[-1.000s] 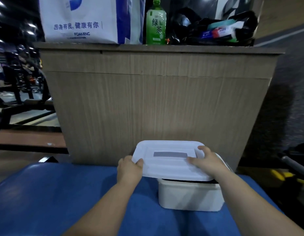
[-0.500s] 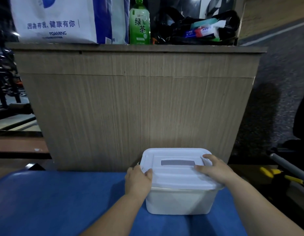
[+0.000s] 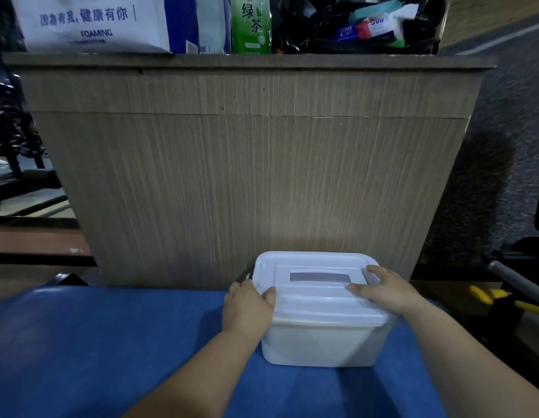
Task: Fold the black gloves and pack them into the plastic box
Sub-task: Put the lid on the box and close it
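Note:
A white plastic box [image 3: 318, 345] stands on the blue padded surface [image 3: 111, 342], close to a wooden panel. Its white lid [image 3: 319, 294] lies flat on top and covers it fully. My left hand [image 3: 247, 306] grips the lid's left edge, thumb on top and fingers curled round the rim. My right hand [image 3: 385, 291] holds the lid's right side; thumb and forefinger lie on top, and the other fingers go over the right edge out of sight. No black gloves show anywhere; the box walls are opaque.
The wooden panel [image 3: 247, 176] rises right behind the box. On its top ledge stand a white-and-blue bag [image 3: 111, 22], a green tea bottle [image 3: 251, 25] and a black bag of packets [image 3: 358, 25]. A grey bar [image 3: 518, 282] and yellow parts [image 3: 503, 297] lie low right.
The lid was held tilted above and left of the box. It has come down and now sits squarely on the box, with both hands still on it.

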